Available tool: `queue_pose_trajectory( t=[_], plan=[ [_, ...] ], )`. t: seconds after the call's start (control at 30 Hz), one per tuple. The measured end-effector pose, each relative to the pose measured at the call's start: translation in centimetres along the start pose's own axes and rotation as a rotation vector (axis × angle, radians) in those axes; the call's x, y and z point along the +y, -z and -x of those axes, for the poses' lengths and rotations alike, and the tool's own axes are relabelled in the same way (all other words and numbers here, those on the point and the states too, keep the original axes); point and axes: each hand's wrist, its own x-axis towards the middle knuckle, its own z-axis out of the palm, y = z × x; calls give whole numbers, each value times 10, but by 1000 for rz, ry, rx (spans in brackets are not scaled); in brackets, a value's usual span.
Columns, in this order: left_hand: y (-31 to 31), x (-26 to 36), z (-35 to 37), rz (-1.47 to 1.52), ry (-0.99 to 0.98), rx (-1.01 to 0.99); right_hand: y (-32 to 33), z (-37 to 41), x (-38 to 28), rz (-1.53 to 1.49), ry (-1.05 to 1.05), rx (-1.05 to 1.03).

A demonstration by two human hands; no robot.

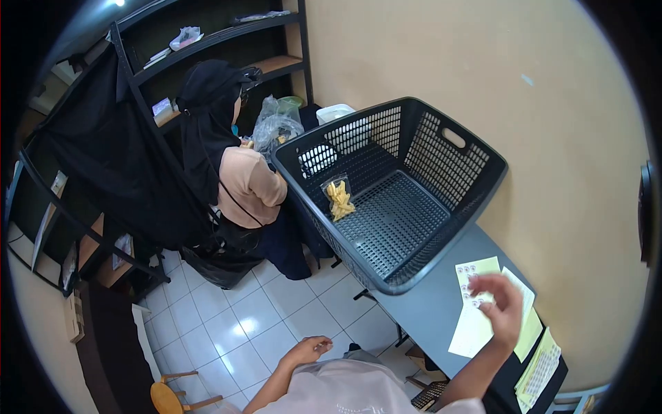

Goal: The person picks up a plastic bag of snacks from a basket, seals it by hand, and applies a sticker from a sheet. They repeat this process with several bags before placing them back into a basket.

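My right hand hovers over the grey table, thumb and curled fingers apart, with nothing visible between them. Behind its fingertips lies a pale yellow sheet with small round labels. A whiter sheet spreads just below it. My left hand is in front of my body, loosely bent and holding nothing that I can see. Ahead stands a large black plastic basket, with one clear bag of yellow snack pieces inside, against its left side.
Another person works at the left, beside clear plastic bags. More label sheets lie stacked at the right end of the grey table. A wooden stool is at lower left; dark shelves stand behind.
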Motion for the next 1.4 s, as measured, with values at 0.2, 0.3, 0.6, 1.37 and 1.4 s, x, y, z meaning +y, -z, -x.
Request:
queue_pose_trajectory(
  t=[0.2,0.3,0.6,1.37,1.4],
  plan=[
    [26,10,-52,146,29,195,-60,-215,-58,596,357,-752],
    [54,20,-62,164,36,253,-107,-287,-24,1075,119,-1010],
    [147,7,-95,151,-19,265,-220,-386,119,1327,-472,-1202],
    [112,19,-202,-336,-391,-878,-50,-164,-102,1018,177,319],
    [98,27,-198,-368,-437,-963,-43,-134,-116,1037,80,480]
  ],
)
